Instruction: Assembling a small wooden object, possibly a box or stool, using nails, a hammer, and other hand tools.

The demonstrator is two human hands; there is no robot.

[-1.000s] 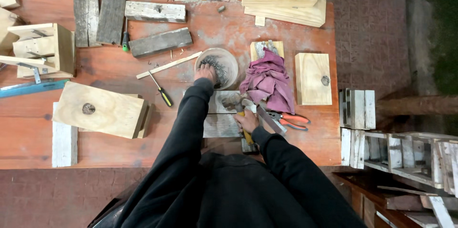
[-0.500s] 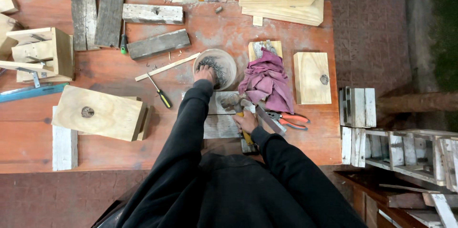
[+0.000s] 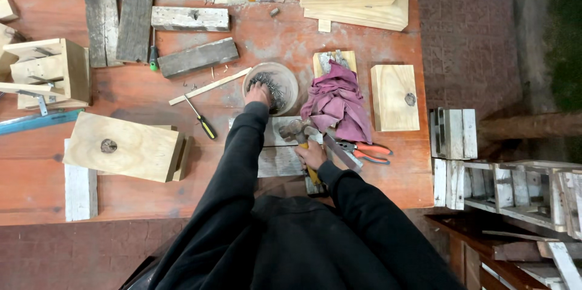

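My left hand (image 3: 259,93) reaches into a round bowl (image 3: 290,77) of dark nails (image 3: 271,83), fingers among them; I cannot see whether it holds one. My right hand (image 3: 311,154) grips the yellow handle of a hammer (image 3: 295,128), whose head rests over a pale weathered board (image 3: 277,148) lying in front of me on the red-brown table (image 3: 139,199). A crumpled pink rag (image 3: 339,103) lies just right of the bowl.
Orange-handled pliers (image 3: 371,151) lie right of the hammer. A screwdriver (image 3: 200,118) and a thin stick (image 3: 209,87) lie left of the bowl. Wooden blocks, grey planks and boxes are spread over the table; a wooden box (image 3: 123,147) sits at left. White slatted pieces (image 3: 453,134) stand off the right edge.
Both hands stay nearly still: the left remains at the nail bowl and the right keeps its grip on the hammer.
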